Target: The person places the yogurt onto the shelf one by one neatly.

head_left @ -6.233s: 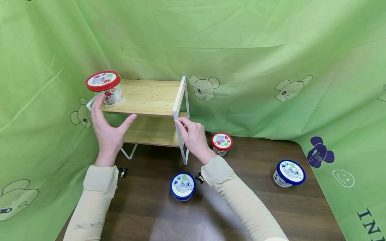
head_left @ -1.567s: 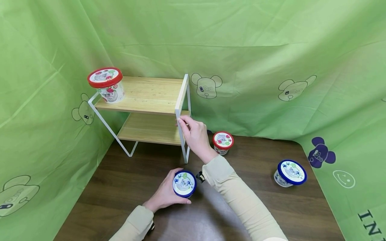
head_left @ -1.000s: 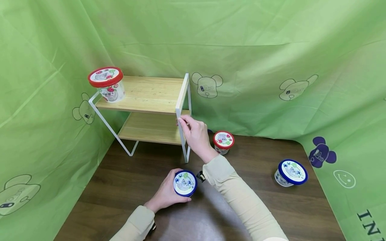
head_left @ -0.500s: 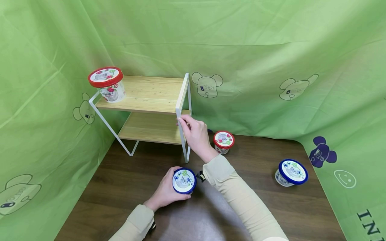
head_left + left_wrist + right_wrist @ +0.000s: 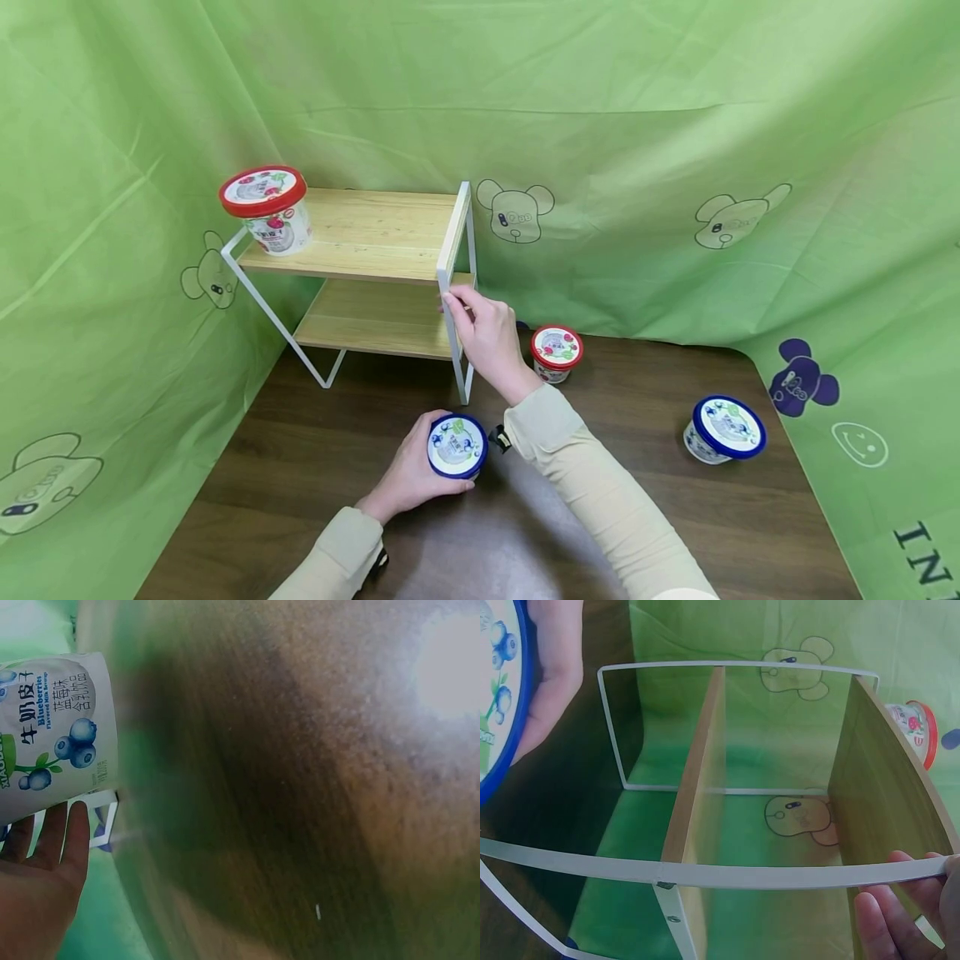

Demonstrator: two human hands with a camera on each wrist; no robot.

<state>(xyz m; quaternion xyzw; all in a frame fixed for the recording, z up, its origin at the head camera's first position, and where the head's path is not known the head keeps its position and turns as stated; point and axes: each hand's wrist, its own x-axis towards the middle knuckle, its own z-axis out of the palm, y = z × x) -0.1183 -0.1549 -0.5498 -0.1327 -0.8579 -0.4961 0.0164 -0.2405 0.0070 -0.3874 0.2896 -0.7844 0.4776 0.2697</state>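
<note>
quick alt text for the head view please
A person's left hand holds a blue-lidded tub while the right hand grips the white frame of a two-tier wooden shelf. A red-lidded tub stands on its top left; another red-lidded tub and a second blue-lidded tub sit to the right.

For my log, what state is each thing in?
White-framed wooden shelf: upright, right hand gripping its frame.
Near blue-lidded white round tub: closed, gripped by left hand.
Right blue-lidded white round tub: closed, on brown wooden table.
Upper red-lidded white round tub: closed, on shelf top.
Rear red-lidded white round tub: closed, on table.
</note>
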